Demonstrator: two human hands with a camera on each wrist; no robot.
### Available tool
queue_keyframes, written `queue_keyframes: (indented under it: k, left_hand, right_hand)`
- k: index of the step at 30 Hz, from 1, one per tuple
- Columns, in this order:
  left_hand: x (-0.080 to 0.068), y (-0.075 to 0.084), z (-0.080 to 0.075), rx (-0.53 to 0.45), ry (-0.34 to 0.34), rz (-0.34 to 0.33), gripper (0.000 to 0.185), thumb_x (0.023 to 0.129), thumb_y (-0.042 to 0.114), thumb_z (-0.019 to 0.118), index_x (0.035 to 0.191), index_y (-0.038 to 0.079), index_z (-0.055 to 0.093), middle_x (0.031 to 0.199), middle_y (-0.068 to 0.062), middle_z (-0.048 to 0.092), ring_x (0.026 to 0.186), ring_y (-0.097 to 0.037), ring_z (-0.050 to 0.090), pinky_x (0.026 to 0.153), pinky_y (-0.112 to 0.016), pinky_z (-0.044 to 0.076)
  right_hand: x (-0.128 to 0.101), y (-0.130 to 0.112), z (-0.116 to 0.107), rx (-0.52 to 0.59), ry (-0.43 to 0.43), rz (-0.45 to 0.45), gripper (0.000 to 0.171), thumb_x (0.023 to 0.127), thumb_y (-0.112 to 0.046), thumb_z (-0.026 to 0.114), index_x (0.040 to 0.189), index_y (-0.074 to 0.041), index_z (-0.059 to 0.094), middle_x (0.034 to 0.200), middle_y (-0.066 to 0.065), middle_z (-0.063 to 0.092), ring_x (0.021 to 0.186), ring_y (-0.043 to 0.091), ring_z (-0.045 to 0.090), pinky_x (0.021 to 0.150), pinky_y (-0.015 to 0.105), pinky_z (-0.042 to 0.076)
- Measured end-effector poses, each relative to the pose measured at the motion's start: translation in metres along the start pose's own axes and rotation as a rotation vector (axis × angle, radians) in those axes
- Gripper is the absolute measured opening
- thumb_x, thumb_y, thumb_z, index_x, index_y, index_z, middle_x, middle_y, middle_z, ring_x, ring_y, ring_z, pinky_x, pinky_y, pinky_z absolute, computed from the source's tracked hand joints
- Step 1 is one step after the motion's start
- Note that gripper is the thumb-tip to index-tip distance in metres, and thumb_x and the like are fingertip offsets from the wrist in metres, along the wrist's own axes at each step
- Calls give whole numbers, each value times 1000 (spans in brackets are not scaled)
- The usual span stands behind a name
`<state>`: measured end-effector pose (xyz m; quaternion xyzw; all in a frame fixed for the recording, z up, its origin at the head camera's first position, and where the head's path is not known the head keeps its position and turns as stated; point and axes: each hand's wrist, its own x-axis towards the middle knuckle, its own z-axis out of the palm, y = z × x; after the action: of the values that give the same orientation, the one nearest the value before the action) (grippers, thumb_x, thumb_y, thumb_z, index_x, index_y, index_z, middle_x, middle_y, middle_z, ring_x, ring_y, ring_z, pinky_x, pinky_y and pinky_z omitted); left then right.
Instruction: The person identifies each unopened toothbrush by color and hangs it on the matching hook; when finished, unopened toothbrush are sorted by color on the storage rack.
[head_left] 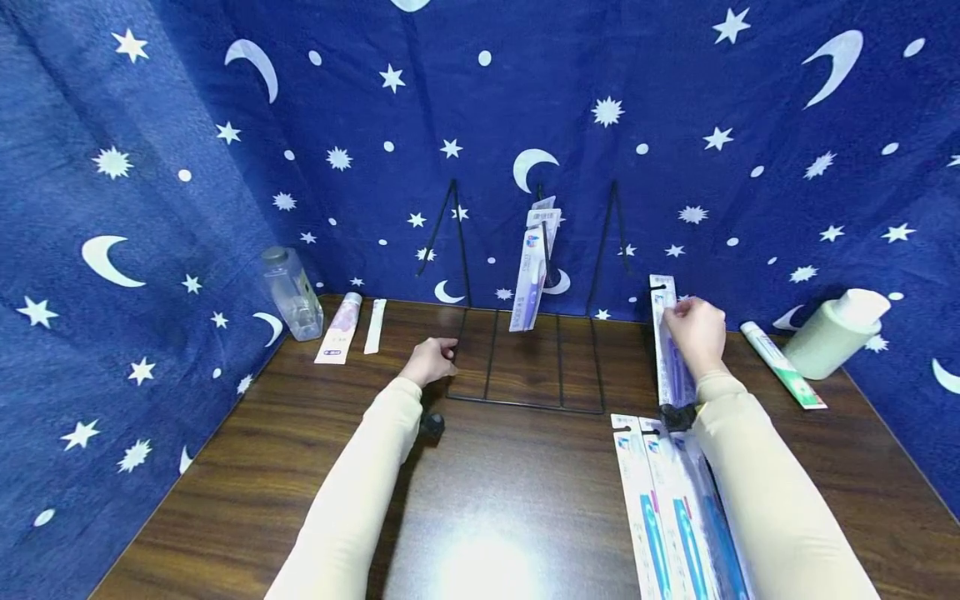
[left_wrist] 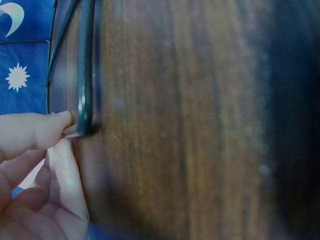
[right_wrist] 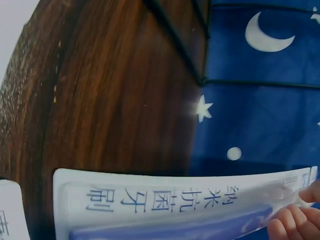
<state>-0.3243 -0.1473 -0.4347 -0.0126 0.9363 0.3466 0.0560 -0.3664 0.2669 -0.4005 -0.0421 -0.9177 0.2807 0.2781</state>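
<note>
My right hand (head_left: 696, 333) pinches a packaged toothbrush (right_wrist: 165, 202) with a purple handle by the edge of its upper part. The pack stands nearly upright at the right back, apart from the rack. My left hand (head_left: 430, 362) is at the left side of a black wire display rack (head_left: 525, 406), thumb and finger pinching its low side wire (left_wrist: 86, 75) near the front corner. From the rack's middle hook hang purple packaged toothbrushes (head_left: 531, 279), one over another. Blue packaged toothbrushes (head_left: 652, 517) lie side by side below my right forearm, which partly covers them.
At the back left stand a clear bottle (head_left: 292, 296), a pink and white tube (head_left: 341, 329) and a small white strip (head_left: 375, 327). On the right, a green and white toothpaste tube (head_left: 783, 367) lies beside a pale green pump-type bottle (head_left: 832, 337). Starry blue cloth (head_left: 360, 108) backs the wooden table.
</note>
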Motion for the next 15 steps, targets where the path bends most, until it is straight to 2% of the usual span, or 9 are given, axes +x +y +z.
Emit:
queue_keyframes:
  k: [6, 7, 10, 12, 13, 14, 15]
  left_hand:
    - [9, -8, 5, -24, -27, -11, 62, 70, -2, 72, 130, 5, 58, 92, -5, 63, 95, -25, 56, 94, -39, 43]
    - [17, -18, 10, -37, -15, 23, 62, 68, 0, 74, 129, 7, 60, 89, -2, 62, 91, -23, 55, 91, -36, 45]
    - [21, -22, 11, -23, -12, 34, 62, 67, 1, 74, 127, 8, 61, 87, 0, 62, 90, -23, 56, 89, -34, 45]
    - [19, -19, 10, -37, -12, 28, 62, 67, 1, 74, 128, 7, 61, 89, -2, 62, 92, -24, 56, 89, -35, 45]
    - [19, -18, 9, -35, -9, 29, 63, 67, 1, 74, 128, 6, 60, 89, -3, 63, 92, -25, 56, 89, -36, 45]
    - [10, -8, 4, -21, -20, -4, 62, 68, -1, 72, 129, 4, 58, 93, -7, 64, 96, -27, 56, 92, -39, 44]
    - [7, -5, 2, -17, -17, 3, 61, 70, -1, 71, 129, 3, 58, 94, -8, 64, 97, -27, 55, 92, -39, 44]
  right_hand:
    - [-3, -15, -15, 91, 117, -17, 20, 82, -11, 59, 88, 6, 68, 81, 22, 69, 69, 31, 62, 66, 39, 43]
    - [-4, -17, -17, 100, 130, -18, 20, 81, -10, 59, 88, 6, 68, 81, 22, 69, 65, 25, 61, 65, 36, 43]
    - [-7, -23, -24, 148, 162, -23, 19, 80, -9, 60, 88, 7, 67, 80, 22, 69, 58, -1, 50, 70, 34, 39]
    - [-8, -28, -30, 188, 176, -29, 20, 79, -9, 59, 88, 8, 65, 81, 24, 69, 57, -16, 40, 74, 36, 39]
    - [-9, -31, -33, 206, 181, -35, 20, 79, -9, 59, 88, 8, 65, 81, 24, 68, 56, -20, 36, 77, 37, 37]
    - [-11, -35, -37, 226, 187, -43, 20, 79, -9, 60, 88, 8, 65, 81, 25, 68, 56, -22, 35, 78, 37, 36]
    - [-12, -40, -41, 238, 194, -47, 21, 79, -10, 60, 88, 8, 65, 81, 25, 68, 56, -24, 34, 77, 35, 36]
